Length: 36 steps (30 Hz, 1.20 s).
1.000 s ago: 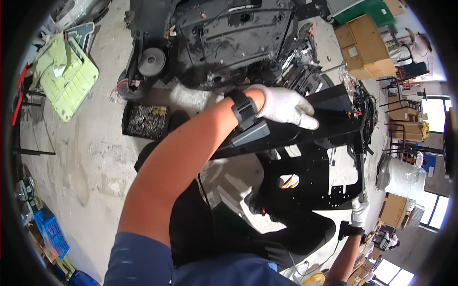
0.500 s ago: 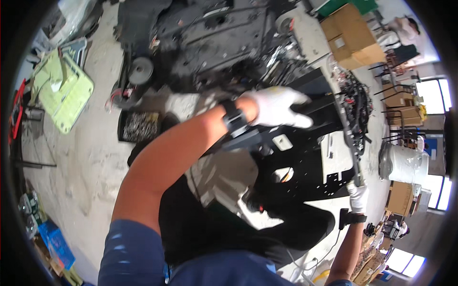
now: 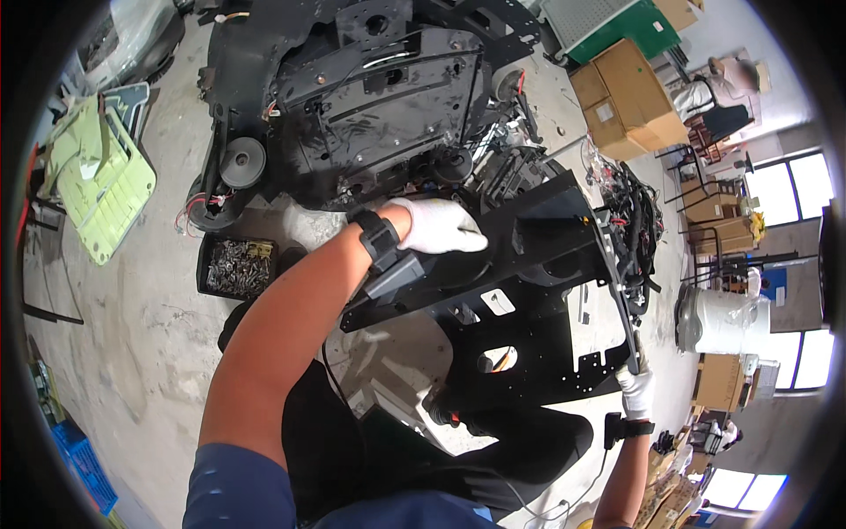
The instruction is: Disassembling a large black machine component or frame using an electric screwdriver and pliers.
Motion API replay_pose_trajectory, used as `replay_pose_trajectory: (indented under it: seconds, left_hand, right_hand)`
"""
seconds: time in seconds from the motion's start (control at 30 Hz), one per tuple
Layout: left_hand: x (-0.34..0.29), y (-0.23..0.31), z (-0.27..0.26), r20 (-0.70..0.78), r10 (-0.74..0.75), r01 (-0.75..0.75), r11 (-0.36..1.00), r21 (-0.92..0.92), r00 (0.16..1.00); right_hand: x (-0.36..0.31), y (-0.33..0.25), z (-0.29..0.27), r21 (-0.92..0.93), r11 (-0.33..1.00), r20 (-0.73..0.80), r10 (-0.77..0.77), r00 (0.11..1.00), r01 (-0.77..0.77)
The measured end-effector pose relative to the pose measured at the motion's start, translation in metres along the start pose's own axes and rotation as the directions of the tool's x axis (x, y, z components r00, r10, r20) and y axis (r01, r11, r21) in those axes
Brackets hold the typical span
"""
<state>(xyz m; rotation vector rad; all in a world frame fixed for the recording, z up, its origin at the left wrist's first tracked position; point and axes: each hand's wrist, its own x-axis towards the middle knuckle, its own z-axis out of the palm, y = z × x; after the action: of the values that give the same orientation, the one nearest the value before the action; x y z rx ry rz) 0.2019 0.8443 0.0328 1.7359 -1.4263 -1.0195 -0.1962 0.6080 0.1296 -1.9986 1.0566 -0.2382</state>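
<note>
A large black sheet-metal frame with cut-outs and small holes stands tilted before me, over my legs. My right hand, in a white glove, is closed round the lower right edge of this frame. My left hand, gloved too, is over the frame's upper left part with its fingers curled together. Whatever lies within those fingers is hidden. A power tool with a dark body and a red part seems to lie below the frame, partly covered.
Beyond the frame lies a big black machine chassis with wheels. A black bin of screws sits to the left. Tangled wiring lies at the right, below a cardboard box. Light green panels rest at far left.
My left hand has moved left along the frame, and its spread fingers have curled together. My right hand still grips the frame's edge. The whole view has shifted somewhat.
</note>
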Motion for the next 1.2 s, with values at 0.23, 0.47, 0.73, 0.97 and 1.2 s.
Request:
replay_pose_trajectory:
  seconds: [0.23, 0.47, 0.73, 0.97, 1.2]
  left_hand:
    - [-0.005, 0.017, 0.004, 0.081, -0.12, 0.128, 0.986, -0.104, 0.989]
    - [-0.016, 0.016, 0.024, -0.069, -0.058, 0.048, 0.989, -0.139, 0.996]
    - [-0.009, 0.016, 0.028, -0.075, 0.009, -0.017, 0.994, -0.106, 0.997]
    - [-0.004, -0.002, 0.035, -0.165, 0.089, -0.117, 0.979, -0.166, 0.982]
    - [0.005, 0.027, 0.043, -0.041, -0.178, 0.095, 0.692, -0.715, 0.983]
  right_hand:
    - [0.004, 0.003, -0.001, -0.036, 0.998, -0.039, 0.045, 0.998, -0.047]
    - [0.001, 0.001, 0.002, -0.044, 0.999, -0.018, 0.016, 1.0, -0.017]
    - [0.001, 0.006, 0.001, 0.027, 0.999, -0.024, -0.029, 0.999, 0.029]
    - [0.001, -0.001, 0.005, 0.018, 0.999, -0.023, -0.036, 0.999, 0.036]
    - [0.006, 0.008, 0.002, -0.023, 0.996, -0.05, -0.082, 0.995, 0.081]
